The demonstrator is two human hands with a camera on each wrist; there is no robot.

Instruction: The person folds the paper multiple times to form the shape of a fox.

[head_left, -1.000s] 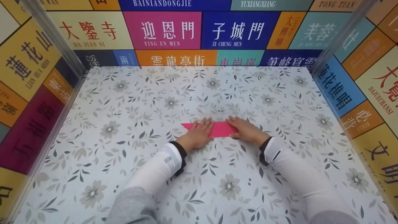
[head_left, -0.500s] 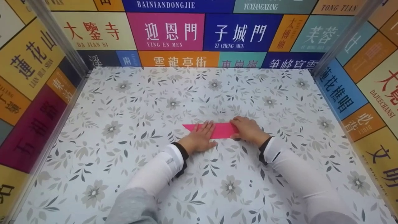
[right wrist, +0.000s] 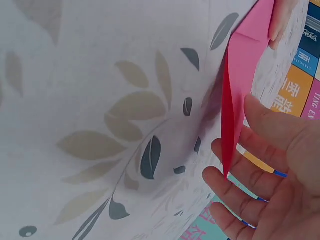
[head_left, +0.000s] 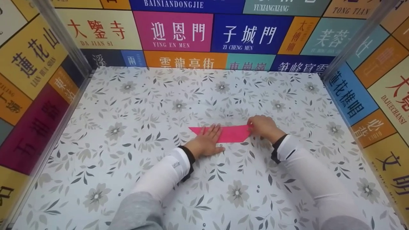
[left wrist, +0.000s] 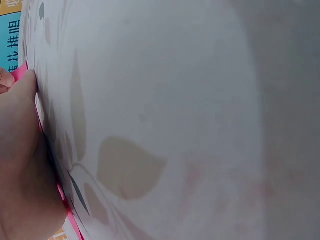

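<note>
Pressing flat on the left part of the pink paper (head_left: pixel 235 134), the left hand (head_left: pixel 207 142) has its fingers spread, with the thumb resting out to the side by the paper's near edge. The right hand (head_left: pixel 264 126) holds the other end, its fingers bent round the tip and the thumb at the edge; that end is lifted off the table (head_left: pixel 143 105), as the right wrist view shows, along with a short crease higher up the strip. The paper lies around the middle of the table, its long sides running roughly left to right and its left end pointed. Leaves and flowers in grey and beige pattern the tabletop. White sleeves (head_left: pixel 314 174) with black cuffs (head_left: pixel 189 156) cover the forearms. Behind the table stands a back wall (head_left: pixel 172 32) of coloured panels with Chinese lettering.
</note>
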